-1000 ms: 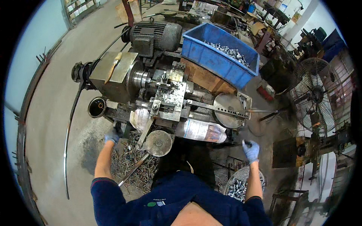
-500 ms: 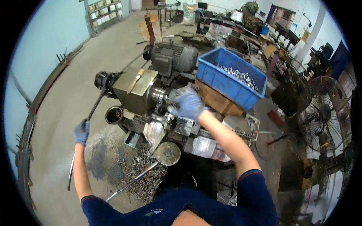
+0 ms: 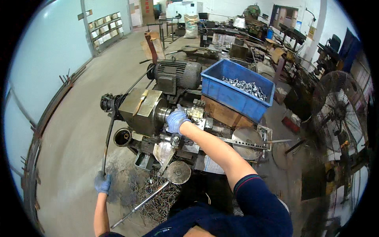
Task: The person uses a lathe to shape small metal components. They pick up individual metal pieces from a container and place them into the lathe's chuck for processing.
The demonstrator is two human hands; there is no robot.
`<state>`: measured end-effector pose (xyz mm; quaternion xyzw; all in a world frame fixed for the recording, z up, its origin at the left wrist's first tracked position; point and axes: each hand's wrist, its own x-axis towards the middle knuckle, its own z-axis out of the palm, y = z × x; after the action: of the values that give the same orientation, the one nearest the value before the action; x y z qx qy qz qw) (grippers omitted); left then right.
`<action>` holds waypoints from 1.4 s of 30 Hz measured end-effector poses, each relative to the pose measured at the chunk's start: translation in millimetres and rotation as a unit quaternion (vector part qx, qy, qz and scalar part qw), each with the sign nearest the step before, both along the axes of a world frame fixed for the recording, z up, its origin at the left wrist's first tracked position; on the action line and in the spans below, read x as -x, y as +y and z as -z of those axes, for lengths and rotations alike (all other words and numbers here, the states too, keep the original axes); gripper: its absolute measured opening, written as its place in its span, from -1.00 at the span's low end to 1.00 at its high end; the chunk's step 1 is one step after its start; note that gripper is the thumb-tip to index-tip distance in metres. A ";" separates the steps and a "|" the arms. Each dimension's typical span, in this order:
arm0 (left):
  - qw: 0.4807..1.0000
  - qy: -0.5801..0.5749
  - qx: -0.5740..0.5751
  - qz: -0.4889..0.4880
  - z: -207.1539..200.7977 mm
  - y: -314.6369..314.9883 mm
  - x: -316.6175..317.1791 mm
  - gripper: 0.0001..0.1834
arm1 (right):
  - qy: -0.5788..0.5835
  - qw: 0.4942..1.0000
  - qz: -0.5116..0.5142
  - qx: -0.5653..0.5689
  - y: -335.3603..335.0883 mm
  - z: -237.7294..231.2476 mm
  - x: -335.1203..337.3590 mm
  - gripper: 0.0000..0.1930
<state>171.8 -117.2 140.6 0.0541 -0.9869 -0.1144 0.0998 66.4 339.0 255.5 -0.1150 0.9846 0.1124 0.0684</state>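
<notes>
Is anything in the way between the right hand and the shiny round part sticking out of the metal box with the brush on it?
Nothing visible is in the way: the gloved right hand is right beside the shiny round part. Whether they touch, I can't tell.

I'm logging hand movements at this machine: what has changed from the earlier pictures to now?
Since a second ago, the left hand has moved left and taken hold of the long lever. The right hand has moved up and left, to the spindle; whether it grips anything is unclear. The brush still lies on the headstock, and the blue bin still holds metal parts.
</notes>
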 end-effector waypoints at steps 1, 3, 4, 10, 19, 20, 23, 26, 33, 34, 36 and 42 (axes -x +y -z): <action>1.000 0.007 0.001 0.011 4.0 -10.4 3.4 -0.59 | 0.011 1.000 -0.002 0.003 0.5 -1.2 -1.5 -0.49; 0.996 0.000 -0.079 0.043 16.7 -28.1 23.9 -0.71 | 0.031 1.000 -0.002 0.001 8.6 -3.8 -7.2 -0.48; 0.978 -0.063 -0.196 0.029 11.8 -31.2 28.2 -0.75 | 0.022 1.000 0.008 0.018 9.8 -18.3 -16.5 -0.51; 0.866 -0.190 -0.460 0.047 6.4 -50.9 53.2 -0.80 | 0.154 0.947 0.060 0.275 99.6 -93.1 -95.3 -0.53; 0.867 -0.101 -0.480 0.089 19.7 -30.0 66.6 -0.74 | 0.453 0.866 0.103 0.186 211.4 -78.3 -164.3 -0.51; 0.873 -0.086 -0.470 0.093 22.7 -30.8 67.9 -0.73 | 0.394 0.859 0.142 0.295 209.8 -69.7 -185.2 -0.54; 0.888 -0.130 -0.432 0.086 24.2 -52.9 71.7 -0.66 | 0.344 0.857 0.236 0.302 207.4 -53.0 -272.5 -0.64; 0.882 -0.140 -0.449 0.009 29.9 -45.6 75.7 -0.72 | 0.301 0.803 0.403 0.320 258.7 14.3 -374.1 -0.62; 0.819 -0.275 -0.496 -0.086 58.7 -77.0 126.9 -0.71 | 0.145 0.611 0.749 0.214 262.3 170.1 -672.0 -0.42; 0.823 -0.267 -0.492 -0.096 59.2 -75.2 125.5 -0.71 | 0.087 0.584 0.781 0.204 252.2 181.1 -682.0 -0.44; 0.828 -0.258 -0.487 -0.106 56.9 -72.2 125.9 -0.71 | 0.009 0.540 0.812 0.223 237.6 196.3 -690.9 -0.47; 0.852 -0.196 -0.475 -0.101 46.9 -79.9 111.4 -0.72 | -0.056 0.585 0.783 0.202 238.3 208.7 -635.4 -0.35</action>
<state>60.4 -197.1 93.7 0.2161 -0.8002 -0.5457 -0.1229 701.8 577.2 46.8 0.6837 0.6853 -0.1931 0.1598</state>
